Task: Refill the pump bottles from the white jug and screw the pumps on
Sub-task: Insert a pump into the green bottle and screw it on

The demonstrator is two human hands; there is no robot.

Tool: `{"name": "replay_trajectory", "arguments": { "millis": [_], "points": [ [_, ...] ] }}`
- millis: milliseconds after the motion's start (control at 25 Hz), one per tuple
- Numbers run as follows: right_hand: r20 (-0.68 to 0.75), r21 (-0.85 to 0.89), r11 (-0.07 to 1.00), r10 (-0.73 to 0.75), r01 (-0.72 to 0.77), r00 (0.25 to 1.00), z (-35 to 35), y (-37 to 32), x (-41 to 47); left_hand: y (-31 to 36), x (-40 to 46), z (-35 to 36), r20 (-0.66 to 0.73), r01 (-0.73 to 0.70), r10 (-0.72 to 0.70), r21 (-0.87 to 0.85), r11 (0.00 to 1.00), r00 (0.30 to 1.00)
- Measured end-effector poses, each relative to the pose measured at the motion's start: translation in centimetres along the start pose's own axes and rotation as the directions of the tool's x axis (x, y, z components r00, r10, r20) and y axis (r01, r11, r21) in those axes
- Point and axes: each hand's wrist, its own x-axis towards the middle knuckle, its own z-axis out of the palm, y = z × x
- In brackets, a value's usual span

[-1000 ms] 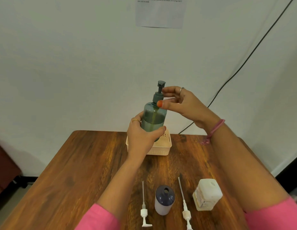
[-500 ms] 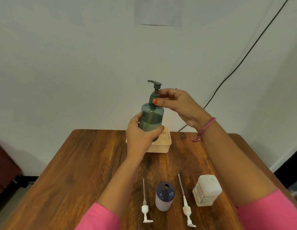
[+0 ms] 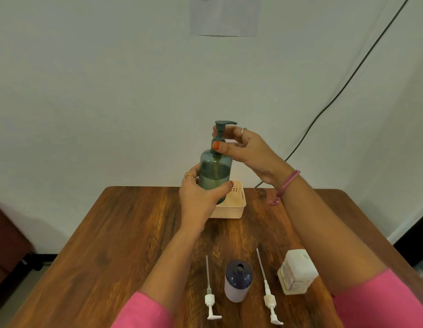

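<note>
I hold a green translucent pump bottle [image 3: 215, 172] upright in the air above the table's far side. My left hand [image 3: 201, 197] grips its body from the left. My right hand [image 3: 243, 150] pinches the collar of its green pump [image 3: 221, 131], thumb in front and fingers behind; the spout points right. On the near table stand an open dark-topped bottle [image 3: 237, 280] and the white jug [image 3: 297, 272]. Two loose white pumps lie flat, one [image 3: 209, 297] left of the open bottle, the other [image 3: 267, 292] to its right.
A small cream basket [image 3: 234, 208] sits on the wooden table [image 3: 116, 233] behind the held bottle. A black cable [image 3: 347, 74] runs down the wall at the right. A paper sheet [image 3: 224, 15] hangs on the wall above.
The pump head has turned: its spout pointed left half a second ago and now points right. Both hands and the bottle stayed over the basket.
</note>
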Motion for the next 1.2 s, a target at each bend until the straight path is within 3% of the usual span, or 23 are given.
{"name": "replay_trajectory", "arguments": {
  "millis": [80, 280, 480, 640, 680, 840, 920, 1080, 1200],
  "points": [
    [0.051, 0.007, 1.0, -0.009, 0.008, 0.999, -0.3, -0.1, -0.1, -0.1, 0.1, 0.0, 0.001, 0.009, -0.009, -0.01, 1.0, 1.0],
    [-0.14, -0.123, 0.992, 0.011, -0.028, 0.99, 1.2, 0.3, 0.2, -0.6, 0.2, 0.2, -0.009, 0.037, -0.037, 0.003, 0.999, 0.999],
    [0.091, 0.041, 0.999, -0.006, 0.003, 0.996, -0.1, 0.6, -0.4, -0.4, 0.2, 0.1, -0.009, 0.027, -0.027, 0.002, 1.0, 1.0],
    [-0.139, -0.032, 0.999, -0.016, 0.011, 0.99, 1.2, 0.7, -0.1, -0.7, 0.1, 0.2, -0.002, 0.03, -0.03, -0.012, 0.999, 1.0],
    [-0.139, -0.052, 0.999, -0.001, -0.006, 0.99, 1.3, 0.9, 0.0, -0.8, 0.1, 0.2, -0.003, 0.031, -0.031, -0.015, 0.999, 1.0],
    [0.13, 0.061, 0.995, 0.069, -0.077, 0.989, -0.2, 0.9, -0.2, -1.0, 0.1, 0.2, -0.005, 0.017, -0.017, -0.021, 1.0, 1.0],
    [0.101, 0.111, 0.992, 0.053, -0.064, 0.993, -0.3, 1.2, -0.2, -1.0, 0.1, 0.2, -0.004, 0.013, -0.013, -0.028, 1.0, 1.0],
    [-0.098, 0.07, 0.995, 0.074, -0.068, 0.992, 0.9, 1.7, -0.1, -1.5, 0.2, 0.3, -0.007, 0.027, -0.028, -0.024, 0.999, 1.0],
    [0.012, 0.045, 0.996, 0.079, -0.08, 0.997, 0.6, 1.6, -0.2, -1.9, 0.2, 0.1, -0.008, 0.032, -0.032, -0.038, 0.999, 0.999]
  ]
}}
